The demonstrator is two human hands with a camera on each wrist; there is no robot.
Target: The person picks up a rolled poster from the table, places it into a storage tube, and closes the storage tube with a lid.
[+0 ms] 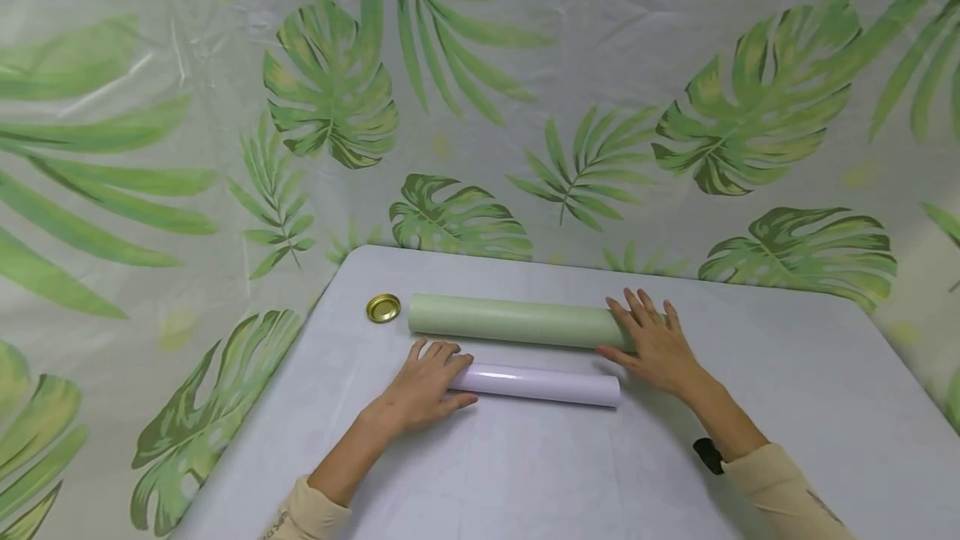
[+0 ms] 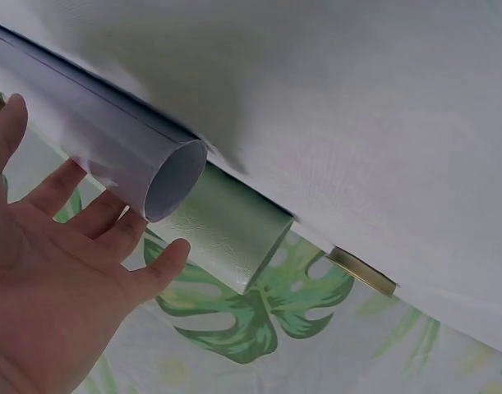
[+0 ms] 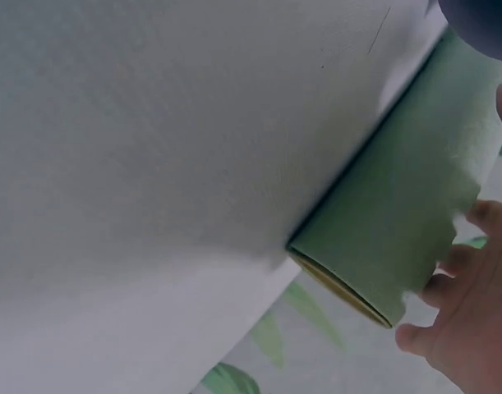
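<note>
Two rolls lie side by side on the white table. The nearer one is a thin, glossy lilac roll (image 1: 547,385), whose hollow end shows in the left wrist view. My left hand (image 1: 423,386) rests at its left end, fingers spread and touching it. Behind it lies a longer, thicker pale green roll (image 1: 510,319). On its right end rests my right hand (image 1: 656,348), fingers loosely spread over the top. In the right wrist view the fingertips touch the green roll (image 3: 390,180), and that end looks flattened.
A round gold-coloured lid or shallow dish (image 1: 383,308) lies just left of the green roll. The table (image 1: 540,473) ends at a back edge against a leaf-patterned curtain (image 1: 465,132). A dark band (image 1: 708,455) sits by the right sleeve.
</note>
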